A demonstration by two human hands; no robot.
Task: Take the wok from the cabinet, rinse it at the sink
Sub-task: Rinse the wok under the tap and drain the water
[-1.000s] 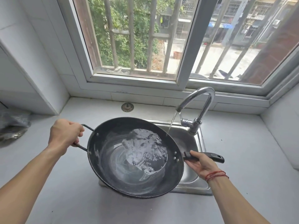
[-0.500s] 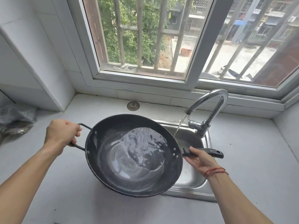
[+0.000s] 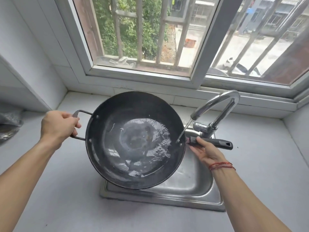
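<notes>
I hold a large black wok (image 3: 117, 148) over the left part of the steel sink (image 3: 197, 185). My left hand (image 3: 58, 126) is closed around its metal loop handle. My right hand (image 3: 205, 151) grips the long black handle (image 3: 217, 143) from below. A pool of water lies in the wok's bottom, shifted toward the right. The chrome tap (image 3: 219, 106) is running, and its thin stream lands on the wok's inner wall near the right rim.
Grey countertop (image 3: 58, 198) surrounds the sink. A white tiled wall block (image 3: 30, 64) stands at the left, with a crumpled grey bag (image 3: 8, 123) beside it. A barred window (image 3: 150, 39) runs along the back above the sill.
The wok has been raised and levelled toward the window, its rim moving under the tap. The stream fell past the rim into the sink before; it now lands inside the wok.
</notes>
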